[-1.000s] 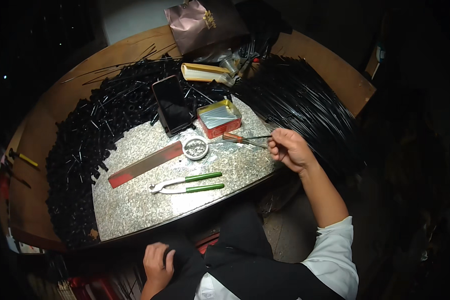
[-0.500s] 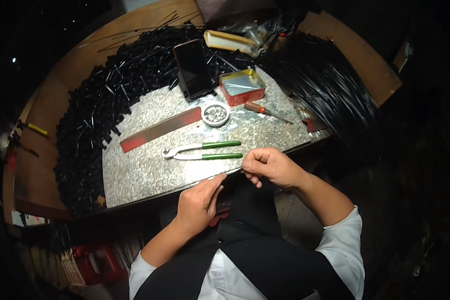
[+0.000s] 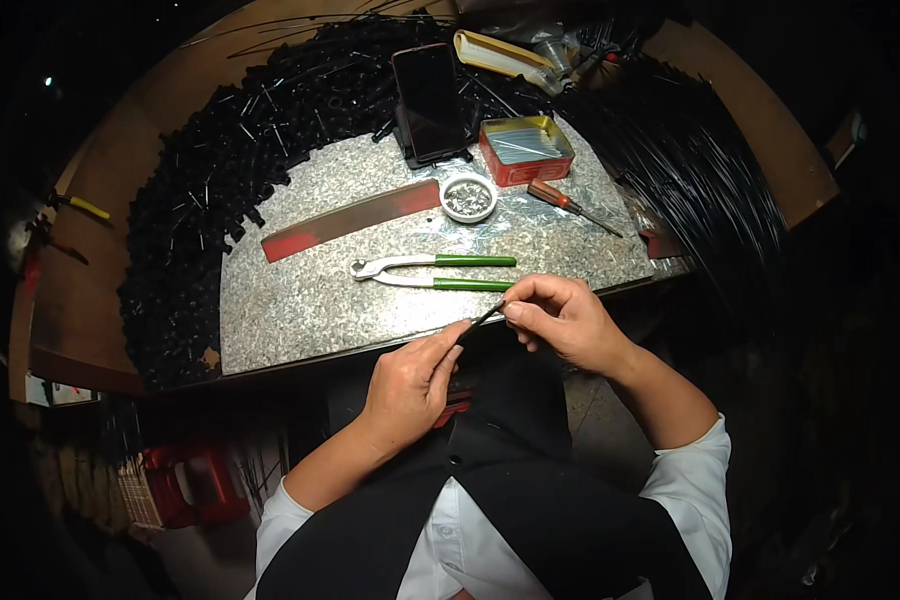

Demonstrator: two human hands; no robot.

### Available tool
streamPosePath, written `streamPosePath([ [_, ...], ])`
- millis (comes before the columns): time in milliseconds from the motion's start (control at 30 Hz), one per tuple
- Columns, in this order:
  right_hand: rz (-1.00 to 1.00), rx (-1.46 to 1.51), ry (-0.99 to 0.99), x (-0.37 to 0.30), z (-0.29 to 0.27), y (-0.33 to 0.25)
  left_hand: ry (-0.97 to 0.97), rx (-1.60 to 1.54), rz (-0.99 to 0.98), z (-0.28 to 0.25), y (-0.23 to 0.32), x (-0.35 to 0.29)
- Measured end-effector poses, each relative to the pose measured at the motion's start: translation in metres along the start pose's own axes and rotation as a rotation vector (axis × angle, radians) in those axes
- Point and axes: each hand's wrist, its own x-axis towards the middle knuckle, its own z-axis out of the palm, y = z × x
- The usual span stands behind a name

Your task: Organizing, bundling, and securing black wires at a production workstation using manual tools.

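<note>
A thin black strand or tube (image 3: pixel 485 317) slants between my two hands just over the bench's near edge. My left hand (image 3: pixel 410 385) pinches its lower left end between thumb and fingers. At the upper right end, my right hand (image 3: pixel 568 325) closes thumb and forefinger on it, with the other fingers curled. Right beyond my hands lie pincers (image 3: pixel 475 261) with green handles, their metal jaws pointing left and the handles spread. The lower handle's tip is close to my right fingers.
Behind the pincers are a flat reddish bar (image 3: pixel 355 220), a white dish of small shiny pieces (image 3: pixel 468 217), a screwdriver (image 3: pixel 560 200) and a red tin of thin rods (image 3: pixel 526 170). A phone (image 3: pixel 430 105) stands behind. Black parts (image 3: pixel 190 220) heap left; long black strands (image 3: pixel 705 160) lie right.
The whole bench has shifted up and right in the picture. The black strand between my fingers now shows plainly, slanting up to the right; both hands keep their pinch.
</note>
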Motion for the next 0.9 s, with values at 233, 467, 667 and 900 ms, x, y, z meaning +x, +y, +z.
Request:
streamPosePath([
  [233, -0.004, 0.003, 0.006, 0.003, 0.002, 0.001, 0.077, 0.135, 0.091, -0.001, -0.001, -0.002],
  [467, -0.084, -0.159, 0.026, 0.008, 0.01, 0.0, 0.102, 0.045, 0.085, -0.002, 0.003, -0.002],
  [667, -0.359, -0.405, 0.014, 0.021, 0.023, 0.001, 0.073, 0.026, 0.084, -0.004, -0.001, -0.003],
  [900, -0.64, -0.932, 0.15, 0.051, 0.029, 0.014, 0.127, -0.137, -0.066, -0.018, -0.023, -0.011],
])
